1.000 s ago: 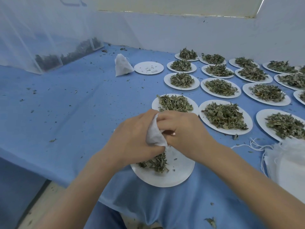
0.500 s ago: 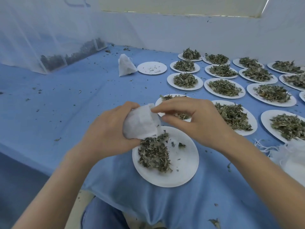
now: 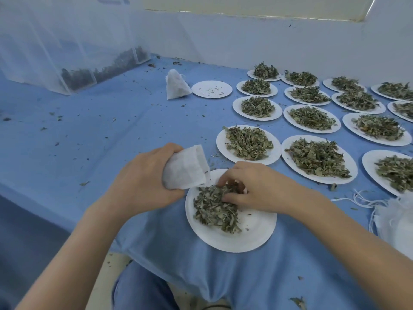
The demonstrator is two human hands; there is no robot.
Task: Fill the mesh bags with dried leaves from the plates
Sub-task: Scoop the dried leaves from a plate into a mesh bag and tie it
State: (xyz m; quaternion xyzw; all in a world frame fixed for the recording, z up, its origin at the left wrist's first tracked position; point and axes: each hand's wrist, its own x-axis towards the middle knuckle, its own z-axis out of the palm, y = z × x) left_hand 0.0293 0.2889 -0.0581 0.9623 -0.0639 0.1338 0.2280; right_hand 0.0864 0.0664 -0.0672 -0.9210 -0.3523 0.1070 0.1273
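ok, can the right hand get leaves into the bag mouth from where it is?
Probably yes. The right hand sits on the leaf pile, the left hand holds the mesh bag right beside it, nothing between.

Blue cloth [image 3: 93, 135] covers the work surface, draped over its near edge with folds hanging down; leaf crumbs scattered across it, more toward the far left corner. White wall [image 3: 257, 39] runs along the far edge, pale yellowish band [image 3: 245, 5] above it at top. Sheer white netting [image 3: 55, 34] hangs at the far left corner. Strip of light floor [image 3: 116, 260] shows under the near edge. Soft, even light.
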